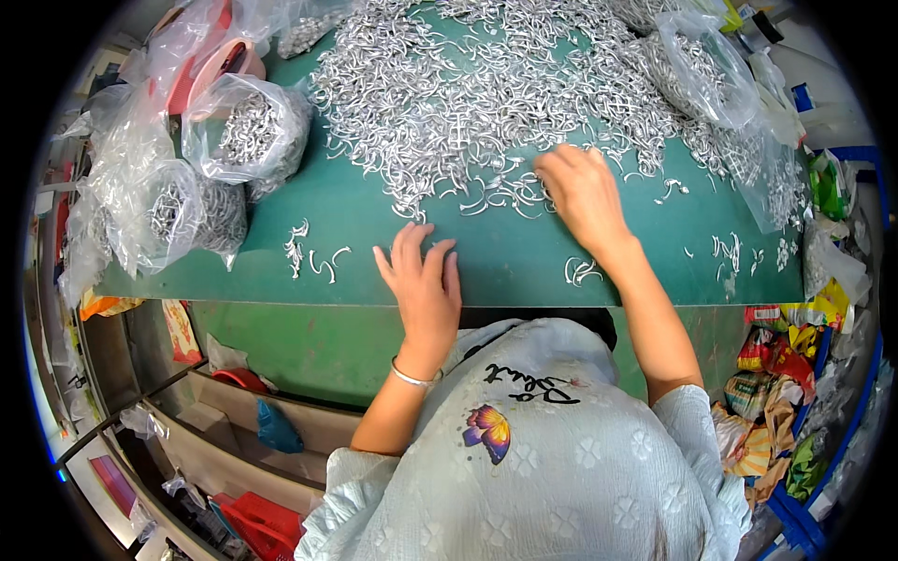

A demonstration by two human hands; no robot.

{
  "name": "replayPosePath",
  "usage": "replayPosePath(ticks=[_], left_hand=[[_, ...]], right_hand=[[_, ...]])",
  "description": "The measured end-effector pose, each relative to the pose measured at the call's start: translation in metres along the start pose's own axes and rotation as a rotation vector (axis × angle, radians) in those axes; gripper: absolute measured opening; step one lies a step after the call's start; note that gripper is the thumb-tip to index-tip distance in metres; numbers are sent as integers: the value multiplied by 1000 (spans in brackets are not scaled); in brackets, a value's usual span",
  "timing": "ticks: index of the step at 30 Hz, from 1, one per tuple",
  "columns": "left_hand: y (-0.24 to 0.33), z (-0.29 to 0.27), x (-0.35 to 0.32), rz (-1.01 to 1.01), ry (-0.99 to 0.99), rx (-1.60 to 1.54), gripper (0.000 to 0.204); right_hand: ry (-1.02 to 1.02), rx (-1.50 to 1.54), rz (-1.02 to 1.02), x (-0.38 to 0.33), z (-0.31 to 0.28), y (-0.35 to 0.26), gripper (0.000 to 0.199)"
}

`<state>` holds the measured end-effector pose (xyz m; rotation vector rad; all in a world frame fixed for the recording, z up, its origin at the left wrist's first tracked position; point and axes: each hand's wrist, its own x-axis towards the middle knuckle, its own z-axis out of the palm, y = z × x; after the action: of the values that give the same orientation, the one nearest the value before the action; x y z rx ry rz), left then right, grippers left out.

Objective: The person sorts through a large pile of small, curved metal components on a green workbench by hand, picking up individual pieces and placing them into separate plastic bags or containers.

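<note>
A wide heap of small curved silver metal pieces point(440, 103) covers the far part of the green tabletop point(355, 210). My left hand point(424, 276) rests over the table just short of the heap's near edge, its fingers apart and nothing visible in them. A silver bangle point(415, 379) circles that wrist. At the heap's near right edge, my right hand point(587, 196) reaches in with its fingers bent down among the pieces. Its fingertips are partly hidden, so what they pinch does not show. A few loose pieces point(582, 271) lie below the right hand.
Clear plastic bags of metal pieces point(248, 136) stand at the left, beside a pink container point(227, 70). Another filled bag point(697, 75) leans at the far right. Small groups of pieces point(297, 251) lie near the front edge. Below left is an open drawer point(234, 421).
</note>
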<state>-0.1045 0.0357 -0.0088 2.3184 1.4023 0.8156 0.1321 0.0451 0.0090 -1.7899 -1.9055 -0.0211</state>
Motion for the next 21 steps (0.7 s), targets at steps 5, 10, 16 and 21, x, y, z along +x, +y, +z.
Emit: replayPosePath(ticks=[5,10,16,21], left_hand=[[-10,0,-4,1,37,-63,18],[-17,-4,-8,33,38,-78,23],[-7,-9,-5,10,66,-143,26],[7,-11,-3,11,70,-196,25]], right_hand=[[-15,111,-22,-4,-1,-1,9],[-101,-31,-32,0,8,-1,8],[63,167,149,-11,-17,14,5],[53,185,515,-69,-74,38,7]])
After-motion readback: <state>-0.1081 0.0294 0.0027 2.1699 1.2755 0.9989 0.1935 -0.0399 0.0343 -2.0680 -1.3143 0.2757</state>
